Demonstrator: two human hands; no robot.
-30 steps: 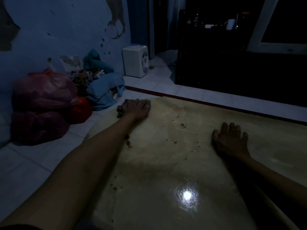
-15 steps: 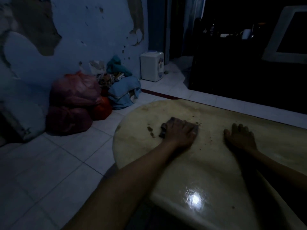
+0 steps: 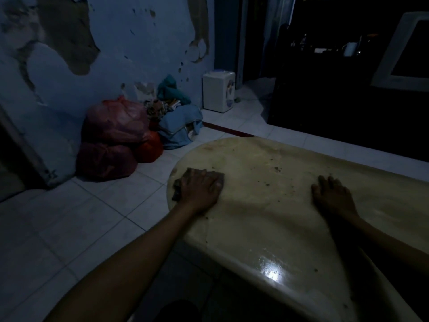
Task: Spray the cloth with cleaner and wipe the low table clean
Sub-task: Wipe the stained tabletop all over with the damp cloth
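Observation:
The low table (image 3: 267, 224) has a pale yellowish top with rounded corners, dotted with dark crumbs and stains. My left hand (image 3: 199, 189) lies flat on a dark cloth (image 3: 177, 190), pressing it onto the table near the left edge. Only the cloth's edges show around my fingers. Farther right, my right hand (image 3: 332, 196) rests palm down on the tabletop, fingers spread, holding nothing. No spray bottle is in view.
Red plastic bags (image 3: 113, 138) and a blue cloth bundle (image 3: 181, 127) are piled against the peeling blue wall on the left. A small white dispenser (image 3: 218, 91) stands on the tiled floor behind. Dark furniture (image 3: 336, 89) runs along the far side. Lamp glare (image 3: 271, 273) shines near the table's front edge.
My left hand has slid the cloth from the far left corner toward me, across the top and back to the left edge. The right hand stays planted. The view has shifted left.

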